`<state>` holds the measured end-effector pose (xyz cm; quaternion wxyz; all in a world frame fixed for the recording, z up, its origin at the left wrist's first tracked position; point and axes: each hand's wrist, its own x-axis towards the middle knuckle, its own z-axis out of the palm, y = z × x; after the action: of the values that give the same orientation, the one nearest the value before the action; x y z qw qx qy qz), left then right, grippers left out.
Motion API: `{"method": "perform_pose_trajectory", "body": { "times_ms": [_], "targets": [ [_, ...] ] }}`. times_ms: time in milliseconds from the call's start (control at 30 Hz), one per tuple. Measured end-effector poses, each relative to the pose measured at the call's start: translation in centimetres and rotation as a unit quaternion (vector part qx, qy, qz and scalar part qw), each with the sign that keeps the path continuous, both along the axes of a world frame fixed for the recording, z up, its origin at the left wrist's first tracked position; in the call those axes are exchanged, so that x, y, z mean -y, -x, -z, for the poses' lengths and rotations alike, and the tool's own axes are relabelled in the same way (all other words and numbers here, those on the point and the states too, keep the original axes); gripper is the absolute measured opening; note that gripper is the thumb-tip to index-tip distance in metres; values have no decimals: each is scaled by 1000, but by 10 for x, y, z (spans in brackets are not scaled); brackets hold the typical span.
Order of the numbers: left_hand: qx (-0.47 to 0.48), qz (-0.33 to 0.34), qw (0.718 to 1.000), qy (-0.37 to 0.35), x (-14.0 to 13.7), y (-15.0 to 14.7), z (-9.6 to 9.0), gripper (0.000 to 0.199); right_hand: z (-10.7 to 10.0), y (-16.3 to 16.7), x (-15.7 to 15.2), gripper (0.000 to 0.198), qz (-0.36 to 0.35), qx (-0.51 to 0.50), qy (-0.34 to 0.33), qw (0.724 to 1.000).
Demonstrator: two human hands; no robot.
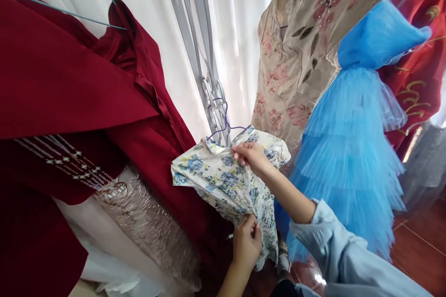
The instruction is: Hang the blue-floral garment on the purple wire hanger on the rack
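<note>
A white floral dress with blue blooms and short sleeves hangs on a purple hanger in front of me. My right hand pinches the cloth at its neckline, just under the hanger. Lower on the front, my left hand has its fingers closed on the fabric around the waist, where the cloth is drawn into folds. The bottom of the dress hangs beyond my left hand, partly hidden by it.
A dark red garment with beaded trim fills the left. To the right hang a beige floral dress, a layered blue tulle dress and a red garment. Metal rack poles stand before a white curtain. The floor is red tile.
</note>
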<state>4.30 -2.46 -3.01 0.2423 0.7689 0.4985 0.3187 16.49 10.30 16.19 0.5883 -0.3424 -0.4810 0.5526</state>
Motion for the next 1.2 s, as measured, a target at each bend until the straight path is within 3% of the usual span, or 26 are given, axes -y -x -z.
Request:
{"method": "perform_pose_trajectory", "body": {
  "times_ms": [100,167,233,300,400,467,500,567,633,767,933,967,1033,1100,1200],
  "targets": [
    [-54,1,998,39,-7,-14,5,11,-32,1,-13,27,19,-16,-27,999],
    [-48,2,996,79,-17,-15,3,8,-38,2,-14,26,15,-8,-45,999],
    [18,5,997,76,-33,-7,-15,10,-36,1,-11,27,3,12,-53,999],
    [111,-13,994,1,-53,8,-51,17,-31,-3,-5,27,-4,31,-51,998],
    [189,-78,968,-149,-89,27,-127,33,-27,-11,2,29,-8,49,-52,997],
    [169,-53,962,-207,-113,31,-176,40,-28,-14,3,31,-12,60,-61,996],
    [139,-34,962,-232,-123,31,-194,34,-27,-15,2,32,-11,65,-67,996],
    [83,-11,958,-276,-136,24,-219,21,-23,-15,-3,33,0,67,-77,995],
    [52,-18,950,-308,-140,16,-230,20,-12,-12,-9,34,28,68,-81,994],
    [141,-88,932,-322,-136,18,-239,19,33,-3,-13,32,76,91,-38,992],
    [372,-187,859,-299,-156,87,-242,10,94,-1,10,31,69,100,8,993],
    [450,-208,828,-261,-162,105,-237,6,102,-1,16,31,67,103,12,992],
    [603,-250,741,-154,-174,135,-219,9,115,1,27,31,59,116,19,991],
    [678,-274,680,-50,-181,152,-192,19,125,5,36,30,44,140,28,989],
    [695,-262,667,60,-180,149,-145,26,138,13,44,27,22,177,41,983]
  ]
}}
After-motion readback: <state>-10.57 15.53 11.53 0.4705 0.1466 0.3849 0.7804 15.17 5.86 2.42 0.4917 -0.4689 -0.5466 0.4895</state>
